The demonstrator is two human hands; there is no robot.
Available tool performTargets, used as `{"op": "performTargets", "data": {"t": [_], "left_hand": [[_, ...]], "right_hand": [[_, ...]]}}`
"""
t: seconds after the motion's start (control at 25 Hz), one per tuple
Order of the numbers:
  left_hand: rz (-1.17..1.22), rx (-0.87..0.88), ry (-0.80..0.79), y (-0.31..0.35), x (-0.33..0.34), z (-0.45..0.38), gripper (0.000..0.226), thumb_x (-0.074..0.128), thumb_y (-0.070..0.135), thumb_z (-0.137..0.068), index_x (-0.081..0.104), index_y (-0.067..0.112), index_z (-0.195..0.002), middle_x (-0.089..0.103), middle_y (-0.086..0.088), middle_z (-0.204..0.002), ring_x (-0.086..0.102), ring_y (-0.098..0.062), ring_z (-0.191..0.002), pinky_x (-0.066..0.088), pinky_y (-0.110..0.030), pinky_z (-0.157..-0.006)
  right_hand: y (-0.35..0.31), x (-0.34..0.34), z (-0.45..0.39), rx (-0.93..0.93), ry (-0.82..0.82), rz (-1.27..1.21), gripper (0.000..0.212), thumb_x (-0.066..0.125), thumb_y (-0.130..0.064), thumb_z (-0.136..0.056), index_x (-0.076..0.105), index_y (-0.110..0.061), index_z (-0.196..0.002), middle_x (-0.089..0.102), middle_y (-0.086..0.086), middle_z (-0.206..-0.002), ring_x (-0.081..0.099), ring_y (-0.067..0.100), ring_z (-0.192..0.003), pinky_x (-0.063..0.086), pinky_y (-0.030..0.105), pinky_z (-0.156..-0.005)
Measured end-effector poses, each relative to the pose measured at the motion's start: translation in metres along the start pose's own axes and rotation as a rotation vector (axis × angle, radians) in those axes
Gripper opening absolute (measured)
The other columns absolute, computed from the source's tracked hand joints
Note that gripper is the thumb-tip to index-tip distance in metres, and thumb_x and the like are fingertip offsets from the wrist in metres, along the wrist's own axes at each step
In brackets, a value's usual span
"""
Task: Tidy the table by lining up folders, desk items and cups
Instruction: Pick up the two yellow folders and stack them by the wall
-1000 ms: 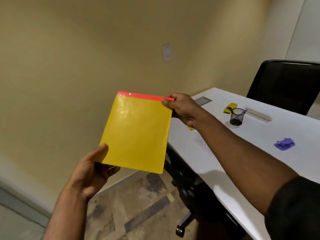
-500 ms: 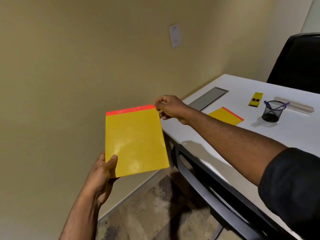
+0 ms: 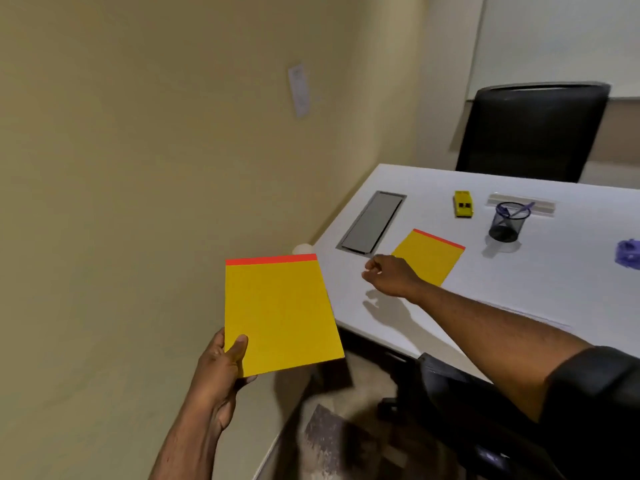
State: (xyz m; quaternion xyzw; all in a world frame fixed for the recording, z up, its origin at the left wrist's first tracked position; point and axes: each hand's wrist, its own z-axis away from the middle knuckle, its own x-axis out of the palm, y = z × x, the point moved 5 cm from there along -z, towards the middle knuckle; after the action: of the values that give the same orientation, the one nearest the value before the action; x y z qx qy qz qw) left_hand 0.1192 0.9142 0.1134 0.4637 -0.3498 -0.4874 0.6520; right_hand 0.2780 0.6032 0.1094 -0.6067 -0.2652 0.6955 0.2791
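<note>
Between thumb and fingers of our left hand [image 3: 221, 368], off the table's [image 3: 519, 282] near edge, we hold a folder [image 3: 277, 313]: flat yellow rectangle, glossy card, thin orange-red strip along the top edge. Thumb pressed on its lower left corner, fingers tucked behind, pinching it tilted up toward us over the floor.

Our right hand [image 3: 391, 275] reaches over the white tabletop, fingers loosely curled, thumb tip close to the forefinger, holding nothing; whether it touches the surface we cannot tell. Just beyond its knuckles lies a second folder [image 3: 433, 256], same yellow with orange-red strip, flat on the table, near corner hidden by the hand.

Past the fingertips, a grey rectangular panel [image 3: 372, 221] set flush in the tabletop. Further out, a small yellow boxy item [image 3: 463, 203], then a black wire-mesh cup [image 3: 507, 221], round, with purple pens inside. Behind it, a pale long strip [image 3: 540, 206]. At far right, a purple lumpy object [image 3: 628, 252], blurred. Black chair [image 3: 530, 133] beyond the table; smooth beige wall to the left.
</note>
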Motion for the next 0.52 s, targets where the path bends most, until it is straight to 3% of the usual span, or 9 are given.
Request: {"op": "performTargets", "data": {"t": [0.12,0.24,0.52], "left_hand": [[-0.018,-0.029,-0.089,0.01,0.006,-0.056,0.034,0.044,0.017,-0.102,0.05,0.029,-0.133,0.062,-0.003,-0.123,0.062,-0.022,-0.091,0.05,-0.031,-0.065],[-0.002,-0.061,-0.178,0.017,0.028,-0.104,0.038,0.043,0.016,-0.102,0.046,0.025,-0.139,0.059,-0.004,-0.127,0.059,-0.03,-0.104,0.049,-0.035,-0.075],[-0.082,-0.077,-0.254,0.029,0.107,-0.237,0.033,0.047,0.02,-0.1,0.047,0.021,-0.133,0.056,-0.012,-0.122,0.057,-0.031,-0.094,0.05,-0.036,-0.072]], "right_hand": [[0.031,0.003,-0.015,0.122,0.012,0.107,0.034,0.059,-0.027,-0.09,0.059,-0.012,-0.12,0.063,0.008,-0.124,0.057,0.026,-0.114,0.044,0.029,-0.09],[0.066,-0.001,-0.026,0.264,-0.015,0.175,0.041,0.06,-0.031,-0.091,0.054,-0.01,-0.126,0.059,0.011,-0.129,0.053,0.029,-0.119,0.041,0.028,-0.091],[0.151,-0.008,-0.099,0.623,0.172,0.022,0.063,0.064,-0.034,-0.086,0.04,0.001,-0.133,0.052,0.02,-0.134,0.051,0.037,-0.122,0.044,0.037,-0.093]]}}
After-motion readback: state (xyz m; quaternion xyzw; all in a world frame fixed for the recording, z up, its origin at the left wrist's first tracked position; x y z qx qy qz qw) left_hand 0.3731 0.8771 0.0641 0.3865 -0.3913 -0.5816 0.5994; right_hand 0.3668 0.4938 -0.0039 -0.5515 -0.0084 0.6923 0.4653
